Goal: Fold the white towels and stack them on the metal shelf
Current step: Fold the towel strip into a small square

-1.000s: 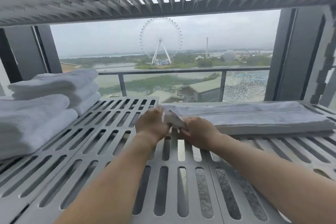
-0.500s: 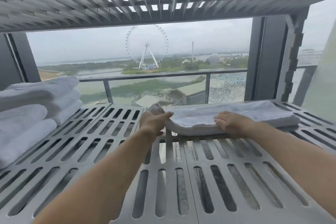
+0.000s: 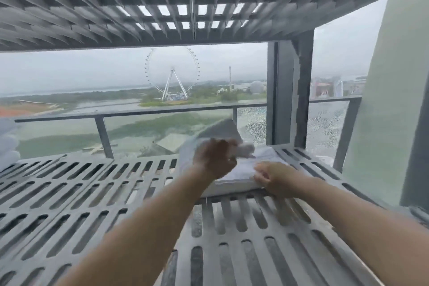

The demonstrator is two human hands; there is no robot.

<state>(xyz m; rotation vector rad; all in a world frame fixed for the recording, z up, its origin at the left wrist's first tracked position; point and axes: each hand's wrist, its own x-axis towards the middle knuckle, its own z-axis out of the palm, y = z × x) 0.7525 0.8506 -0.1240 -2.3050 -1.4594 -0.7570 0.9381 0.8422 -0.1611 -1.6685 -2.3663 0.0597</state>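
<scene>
A white towel point(image 3: 236, 175) lies folded on the slotted metal shelf point(image 3: 92, 193), right of the middle. My left hand point(image 3: 214, 159) grips the towel's left end, lifted off the shelf and swung over towards the right; that end is blurred by motion. On the near right part of the towel rests my right hand point(image 3: 270, 175), fingers curled, pressing it down. At the far left edge only a sliver of the stacked folded towels point(image 3: 7, 146) shows.
A second slotted metal shelf point(image 3: 162, 2) hangs low overhead. A grey upright post point(image 3: 290, 93) stands behind the towel on the right, with a pale wall or column point(image 3: 390, 100) beyond it. A glass railing point(image 3: 102, 118) runs behind the shelf.
My left hand has lifted the towel's left end and carried it rightward over the rest. The towel is now shorter. The view has swung right, pushing the stacked towels to the frame's edge.
</scene>
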